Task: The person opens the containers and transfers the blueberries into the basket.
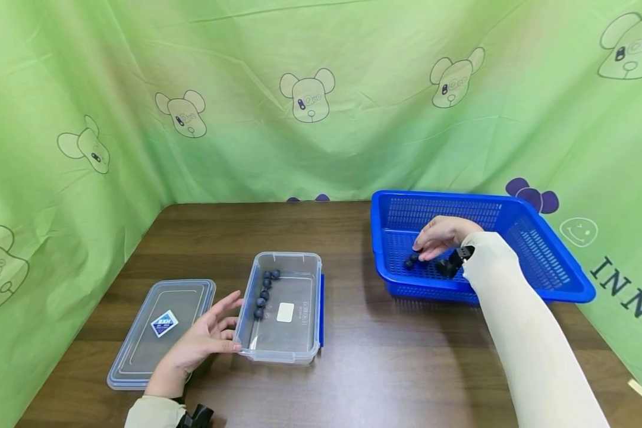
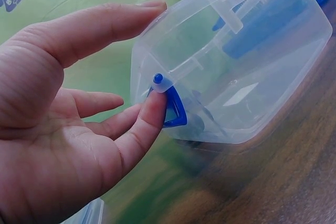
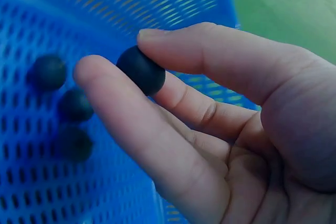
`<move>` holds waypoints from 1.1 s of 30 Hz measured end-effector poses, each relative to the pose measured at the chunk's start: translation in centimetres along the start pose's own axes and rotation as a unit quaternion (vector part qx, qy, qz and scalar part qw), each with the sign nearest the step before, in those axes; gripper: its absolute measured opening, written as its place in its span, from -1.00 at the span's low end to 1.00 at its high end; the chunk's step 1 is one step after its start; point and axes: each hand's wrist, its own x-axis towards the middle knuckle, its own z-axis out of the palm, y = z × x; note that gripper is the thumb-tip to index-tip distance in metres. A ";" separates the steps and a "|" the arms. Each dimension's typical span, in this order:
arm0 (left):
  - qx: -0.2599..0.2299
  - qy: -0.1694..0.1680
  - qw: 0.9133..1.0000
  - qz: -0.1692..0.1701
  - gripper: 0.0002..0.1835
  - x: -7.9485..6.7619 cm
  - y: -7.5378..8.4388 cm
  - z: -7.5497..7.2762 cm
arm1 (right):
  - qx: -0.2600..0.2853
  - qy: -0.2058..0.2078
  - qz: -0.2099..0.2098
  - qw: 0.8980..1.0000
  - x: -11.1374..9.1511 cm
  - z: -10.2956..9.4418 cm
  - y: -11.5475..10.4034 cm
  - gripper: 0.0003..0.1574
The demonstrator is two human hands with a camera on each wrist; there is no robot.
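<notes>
My right hand [image 1: 440,236] reaches into the blue basket [image 1: 567,292]. In the right wrist view, its thumb and a finger pinch a blueberry [image 3: 140,71]. Three more blueberries lie on the basket floor beside it, one being this blueberry [image 3: 48,72]. My left hand [image 1: 205,336] rests against the left side of a clear plastic container [image 1: 299,355], its fingers fairly straight. The left wrist view has the thumb at the rim and a fingertip on a blue latch [image 2: 177,109]. Several blueberries [image 1: 261,302] sit in a row along the container's left inner side.
A clear lid [image 1: 139,351] with a blue-and-white label lies left of the container, partly behind my left hand. Another blue latch [image 1: 321,309] hangs on the container's right side. The wooden table [image 1: 374,368] backs onto a green printed curtain [image 1: 246,148].
</notes>
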 end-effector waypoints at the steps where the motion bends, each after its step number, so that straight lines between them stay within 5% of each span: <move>1: 0.000 0.000 1.000 0.000 0.01 0.0 0.0 0.0 | -0.007 -0.001 0.007 1.000 0.1 0.0 0.2 -0.84; 17: -0.001 -0.003 1.000 -0.001 -0.01 0.0 -0.2 -0.1 | -0.080 -0.018 0.064 0.995 1.1 0.7 1.3 -0.91; 33: -0.001 0.000 1.000 -0.003 -0.02 0.0 0.1 0.0 | -0.086 0.001 0.060 0.995 1.0 0.8 1.1 -0.90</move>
